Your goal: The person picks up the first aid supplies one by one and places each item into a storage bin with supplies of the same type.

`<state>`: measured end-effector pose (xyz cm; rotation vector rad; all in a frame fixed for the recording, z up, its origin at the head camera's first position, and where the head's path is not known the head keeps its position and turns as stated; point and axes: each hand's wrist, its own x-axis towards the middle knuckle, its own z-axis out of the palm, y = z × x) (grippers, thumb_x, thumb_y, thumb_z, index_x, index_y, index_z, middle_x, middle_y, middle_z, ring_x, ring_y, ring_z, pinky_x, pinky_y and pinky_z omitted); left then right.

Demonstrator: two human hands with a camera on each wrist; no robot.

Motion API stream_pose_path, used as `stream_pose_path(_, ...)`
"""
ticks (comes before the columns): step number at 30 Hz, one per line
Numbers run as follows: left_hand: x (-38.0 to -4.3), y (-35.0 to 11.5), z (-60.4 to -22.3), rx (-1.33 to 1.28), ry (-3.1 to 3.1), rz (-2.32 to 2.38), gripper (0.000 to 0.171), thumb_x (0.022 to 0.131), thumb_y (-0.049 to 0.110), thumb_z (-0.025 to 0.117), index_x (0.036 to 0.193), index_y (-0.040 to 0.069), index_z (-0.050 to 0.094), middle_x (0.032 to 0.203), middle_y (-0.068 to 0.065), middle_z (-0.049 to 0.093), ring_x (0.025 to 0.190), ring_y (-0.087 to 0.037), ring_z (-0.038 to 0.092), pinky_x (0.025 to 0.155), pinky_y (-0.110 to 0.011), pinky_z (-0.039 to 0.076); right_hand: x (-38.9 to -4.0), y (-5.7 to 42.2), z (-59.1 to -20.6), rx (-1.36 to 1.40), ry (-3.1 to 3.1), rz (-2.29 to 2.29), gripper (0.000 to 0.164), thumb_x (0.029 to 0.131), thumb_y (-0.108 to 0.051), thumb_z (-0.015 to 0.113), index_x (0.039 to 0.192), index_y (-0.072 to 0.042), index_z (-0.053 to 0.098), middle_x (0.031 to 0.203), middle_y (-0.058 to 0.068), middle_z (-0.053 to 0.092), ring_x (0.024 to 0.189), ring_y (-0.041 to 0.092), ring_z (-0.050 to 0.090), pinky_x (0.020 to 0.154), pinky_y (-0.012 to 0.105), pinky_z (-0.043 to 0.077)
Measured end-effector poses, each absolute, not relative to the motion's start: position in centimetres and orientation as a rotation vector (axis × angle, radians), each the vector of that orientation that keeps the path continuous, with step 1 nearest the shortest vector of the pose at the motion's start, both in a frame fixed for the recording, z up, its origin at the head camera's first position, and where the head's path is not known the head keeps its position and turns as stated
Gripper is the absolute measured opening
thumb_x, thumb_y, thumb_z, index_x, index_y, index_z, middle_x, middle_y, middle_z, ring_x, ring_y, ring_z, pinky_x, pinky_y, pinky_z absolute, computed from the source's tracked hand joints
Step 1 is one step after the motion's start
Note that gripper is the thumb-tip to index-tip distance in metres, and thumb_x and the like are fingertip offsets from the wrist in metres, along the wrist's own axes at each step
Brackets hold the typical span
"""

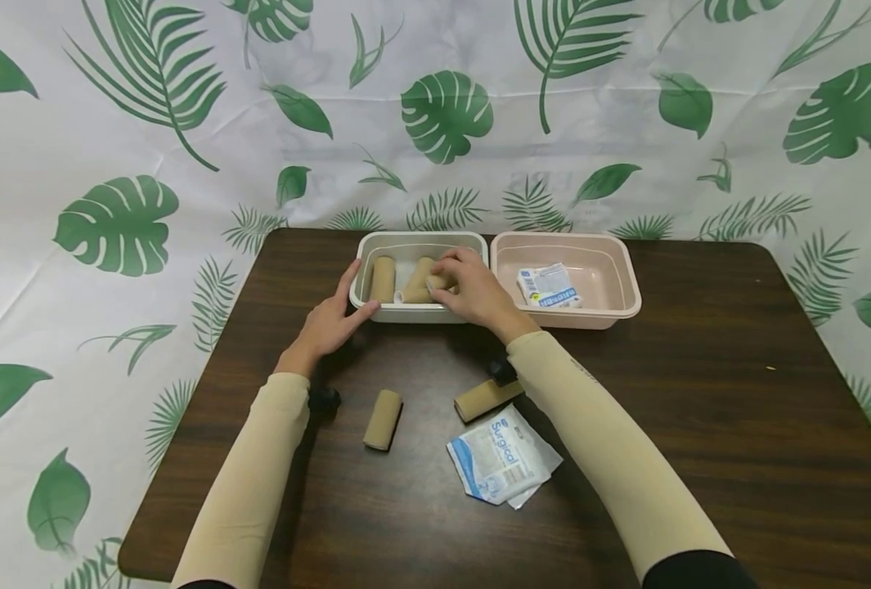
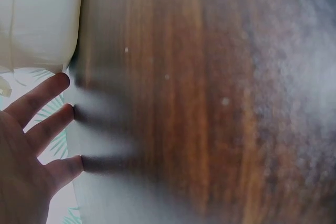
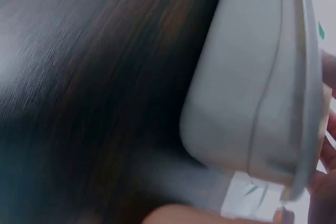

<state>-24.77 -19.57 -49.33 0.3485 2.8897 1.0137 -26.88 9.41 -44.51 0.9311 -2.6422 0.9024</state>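
Observation:
My left hand [image 1: 328, 321] rests at the near left corner of a white plastic bin [image 1: 420, 312], thumb on the front rim and fingers along the left side. In the left wrist view, fingers of the left hand [image 2: 26, 145] look spread and fairly straight. Over the bin's right part, my right hand [image 1: 472, 286] holds a cardboard tube [image 1: 438, 282], partly hidden by the fingers. Inside the bin lie a cardboard tube [image 1: 383, 280] at the left and another tube [image 1: 418, 282] leaning at the middle. The right wrist view mostly shows the bin's outer wall [image 3: 241, 87].
A pink bin [image 1: 604, 282] with a blue-and-white packet [image 1: 549, 286] stands against the white bin's right side. Nearer on the dark table [image 1: 700, 425] lie a cardboard tube [image 1: 383, 420], another tube [image 1: 488, 399] by the right forearm, and packets marked "Surgical" [image 1: 500, 458].

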Motion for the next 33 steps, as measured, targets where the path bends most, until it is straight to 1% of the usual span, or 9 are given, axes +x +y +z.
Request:
stream_pose_path(6, -24.8, -19.8, -49.3, 0.347, 2.891, 1.011, 0.082, 0.090, 0.075, 0.041, 0.153, 0.052, -0.006, 0.141, -0.027, 0.048, 0.115, -0.047, 0.056, 0.095, -0.062, 0.039, -27.3, 8.6, -44.7, 0.886, -2.659, 0.912, 0.034, 0.087, -0.009, 0.075, 0.119, -0.003, 0.066, 0.126, 0.013, 0.053, 0.122, 0.031, 0.046, 0.103, 0.041, 0.037)
stream_pose_path(10, -24.8, -19.8, -49.3, 0.340, 2.897, 1.012, 0.082, 0.090, 0.075, 0.041, 0.153, 0.051, -0.006, 0.143, -0.026, 0.046, 0.117, -0.047, 0.055, 0.096, -0.063, 0.038, -27.3, 8.8, -44.7, 0.849, -2.630, 0.930, 0.032, 0.089, -0.007, 0.072, 0.120, -0.004, 0.066, 0.126, 0.011, 0.053, 0.122, 0.028, 0.047, 0.103, 0.038, 0.037)
stream_pose_path(13, -24.9, -19.8, -49.2, 0.349, 2.893, 1.010, 0.082, 0.091, 0.074, 0.041, 0.153, 0.050, -0.006, 0.142, -0.027, 0.047, 0.115, -0.047, 0.056, 0.095, -0.063, 0.039, -27.2, 8.9, -44.8, 0.801, -2.633, 0.913, 0.031, 0.089, -0.005, 0.072, 0.120, -0.005, 0.066, 0.124, 0.010, 0.054, 0.120, 0.025, 0.048, 0.101, 0.037, 0.039)
stream_pose_path(16, -24.9, -19.8, -49.3, 0.347, 2.892, 1.013, 0.081, 0.091, 0.073, 0.042, 0.153, 0.051, -0.006, 0.140, -0.027, 0.049, 0.113, -0.046, 0.057, 0.095, -0.062, 0.039, -26.9, 8.8, -44.8, 0.719, -2.638, 0.856, 0.030, 0.087, -0.007, 0.074, 0.117, -0.007, 0.068, 0.118, 0.008, 0.056, 0.115, 0.025, 0.052, 0.097, 0.037, 0.041)
stream_pose_path(19, -24.9, -19.8, -49.3, 0.342, 2.888, 1.014, 0.081, 0.091, 0.072, 0.042, 0.153, 0.050, -0.006, 0.141, -0.026, 0.048, 0.114, -0.047, 0.056, 0.095, -0.062, 0.039, -26.6, 8.6, -44.8, 0.621, -2.649, 0.793, 0.024, 0.086, -0.010, 0.077, 0.109, -0.008, 0.071, 0.109, 0.006, 0.059, 0.105, 0.025, 0.057, 0.091, 0.038, 0.045)
stream_pose_path(22, -24.8, -19.7, -49.3, 0.335, 2.879, 1.016, 0.081, 0.091, 0.072, 0.042, 0.153, 0.050, -0.007, 0.145, -0.025, 0.045, 0.117, -0.047, 0.054, 0.097, -0.063, 0.037, -26.4, 8.5, -44.7, 0.544, -2.701, 0.743, 0.015, 0.087, -0.013, 0.075, 0.101, -0.009, 0.074, 0.098, 0.005, 0.061, 0.093, 0.024, 0.061, 0.083, 0.039, 0.048)
stream_pose_path(25, -24.8, -19.7, -49.3, 0.330, 2.873, 1.017, 0.081, 0.091, 0.073, 0.042, 0.153, 0.051, -0.007, 0.146, -0.025, 0.043, 0.119, -0.048, 0.053, 0.098, -0.063, 0.036, -26.4, 8.5, -44.7, 0.544, -2.767, 0.725, 0.011, 0.091, -0.012, 0.070, 0.100, -0.011, 0.076, 0.097, 0.004, 0.065, 0.090, 0.022, 0.063, 0.082, 0.038, 0.049)
stream_pose_path(30, -24.8, -19.7, -49.3, 0.333, 2.879, 1.021, 0.081, 0.091, 0.072, 0.042, 0.153, 0.051, -0.006, 0.144, -0.027, 0.045, 0.118, -0.048, 0.054, 0.097, -0.063, 0.037, -26.3, 8.7, -44.5, 0.686, -2.799, 0.770, 0.020, 0.094, -0.005, 0.061, 0.109, -0.009, 0.075, 0.112, 0.005, 0.070, 0.109, 0.023, 0.062, 0.097, 0.037, 0.044)
stream_pose_path(33, -24.9, -19.8, -49.3, 0.340, 2.883, 1.024, 0.081, 0.091, 0.072, 0.042, 0.153, 0.050, -0.006, 0.143, -0.027, 0.046, 0.117, -0.048, 0.054, 0.097, -0.063, 0.037, -26.2, 9.0, -44.4, 0.750, -2.767, 0.795, 0.020, 0.094, -0.005, 0.061, 0.110, -0.007, 0.075, 0.115, 0.006, 0.069, 0.113, 0.023, 0.060, 0.100, 0.037, 0.043)
